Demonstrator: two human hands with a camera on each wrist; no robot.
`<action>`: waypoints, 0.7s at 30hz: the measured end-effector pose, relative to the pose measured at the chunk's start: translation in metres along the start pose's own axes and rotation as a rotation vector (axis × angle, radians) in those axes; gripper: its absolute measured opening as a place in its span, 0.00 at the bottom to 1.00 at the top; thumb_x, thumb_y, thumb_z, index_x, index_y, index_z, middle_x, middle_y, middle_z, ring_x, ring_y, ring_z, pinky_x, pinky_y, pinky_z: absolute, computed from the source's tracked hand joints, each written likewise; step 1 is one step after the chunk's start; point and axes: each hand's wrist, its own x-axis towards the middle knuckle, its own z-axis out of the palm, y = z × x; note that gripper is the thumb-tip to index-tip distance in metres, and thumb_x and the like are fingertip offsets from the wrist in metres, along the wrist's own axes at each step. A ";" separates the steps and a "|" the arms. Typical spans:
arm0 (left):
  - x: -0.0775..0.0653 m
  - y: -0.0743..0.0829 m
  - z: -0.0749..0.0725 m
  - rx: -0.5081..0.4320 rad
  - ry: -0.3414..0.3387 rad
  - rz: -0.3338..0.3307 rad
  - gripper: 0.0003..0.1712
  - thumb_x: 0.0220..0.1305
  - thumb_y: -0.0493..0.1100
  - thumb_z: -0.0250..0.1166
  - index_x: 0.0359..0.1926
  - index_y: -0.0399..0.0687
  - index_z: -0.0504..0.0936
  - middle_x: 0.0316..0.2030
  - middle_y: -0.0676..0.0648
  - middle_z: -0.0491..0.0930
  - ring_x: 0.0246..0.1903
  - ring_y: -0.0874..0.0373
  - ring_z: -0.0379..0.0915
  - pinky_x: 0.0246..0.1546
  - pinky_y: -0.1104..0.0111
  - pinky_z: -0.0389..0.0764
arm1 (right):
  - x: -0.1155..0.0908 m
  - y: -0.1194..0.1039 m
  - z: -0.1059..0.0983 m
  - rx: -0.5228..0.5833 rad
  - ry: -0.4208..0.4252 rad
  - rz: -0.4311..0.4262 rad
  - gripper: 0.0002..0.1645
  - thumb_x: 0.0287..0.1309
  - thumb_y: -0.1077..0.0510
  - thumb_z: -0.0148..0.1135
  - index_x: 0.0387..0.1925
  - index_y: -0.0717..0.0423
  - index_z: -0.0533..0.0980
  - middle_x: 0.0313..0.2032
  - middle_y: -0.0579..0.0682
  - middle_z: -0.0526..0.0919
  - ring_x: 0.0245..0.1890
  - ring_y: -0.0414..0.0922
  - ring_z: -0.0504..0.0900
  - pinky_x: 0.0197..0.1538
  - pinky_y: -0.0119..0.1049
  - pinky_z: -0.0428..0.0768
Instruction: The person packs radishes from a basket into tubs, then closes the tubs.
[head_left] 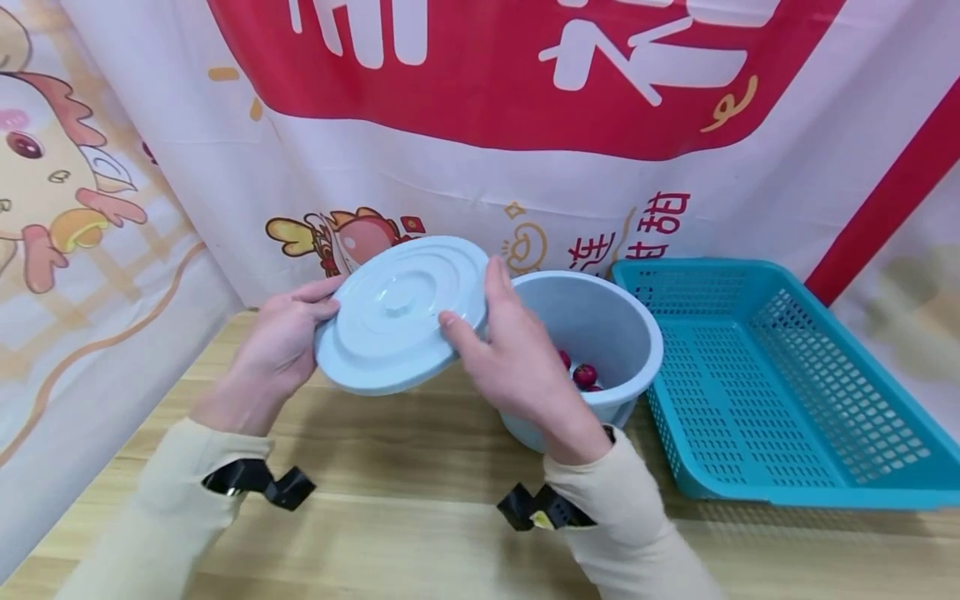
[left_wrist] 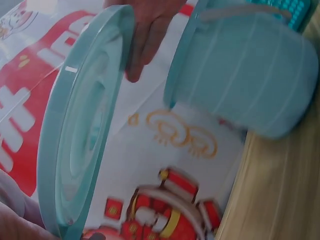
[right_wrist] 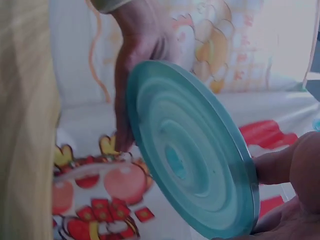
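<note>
A round pale-blue bucket lid [head_left: 405, 315] is held tilted above the table, to the left of the bucket. My left hand [head_left: 279, 342] grips its left edge. At the opposite edge, my right hand [head_left: 517, 354] pinches it, thumb on the upper face. The ringed underside of the lid [right_wrist: 190, 155] shows in the right wrist view. Just beyond my right hand stands an uncovered pale-blue bucket [head_left: 611, 333], partly hidden by that hand. A few small dark-red round fruits [head_left: 584, 375] lie at its bottom; their kind is unclear.
To the right of the bucket sits a teal plastic basket [head_left: 765, 425] with slotted walls, close beside it. All stand on a wooden table [head_left: 390, 533]. A printed cloth [head_left: 450, 179] hangs behind the table and along its left side.
</note>
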 end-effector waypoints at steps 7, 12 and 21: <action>0.008 0.002 0.053 -0.043 -0.037 0.032 0.33 0.82 0.30 0.40 0.84 0.41 0.53 0.86 0.45 0.50 0.83 0.54 0.51 0.80 0.63 0.61 | 0.005 0.022 -0.043 -0.066 0.007 0.118 0.54 0.79 0.43 0.56 0.86 0.51 0.35 0.87 0.47 0.42 0.87 0.48 0.47 0.86 0.52 0.53; 0.009 0.002 0.086 -0.042 -0.062 0.018 0.34 0.82 0.30 0.42 0.85 0.39 0.49 0.86 0.42 0.48 0.84 0.51 0.49 0.81 0.63 0.61 | 0.008 0.040 -0.073 -0.159 -0.030 0.228 0.54 0.79 0.39 0.54 0.86 0.48 0.33 0.85 0.56 0.53 0.82 0.57 0.58 0.83 0.59 0.61; -0.001 -0.005 0.128 0.084 -0.143 0.007 0.36 0.83 0.34 0.45 0.85 0.41 0.48 0.86 0.44 0.48 0.85 0.52 0.46 0.84 0.58 0.56 | -0.001 0.066 -0.121 -0.279 -0.112 0.314 0.59 0.75 0.32 0.55 0.86 0.49 0.34 0.86 0.62 0.44 0.83 0.69 0.49 0.72 0.68 0.73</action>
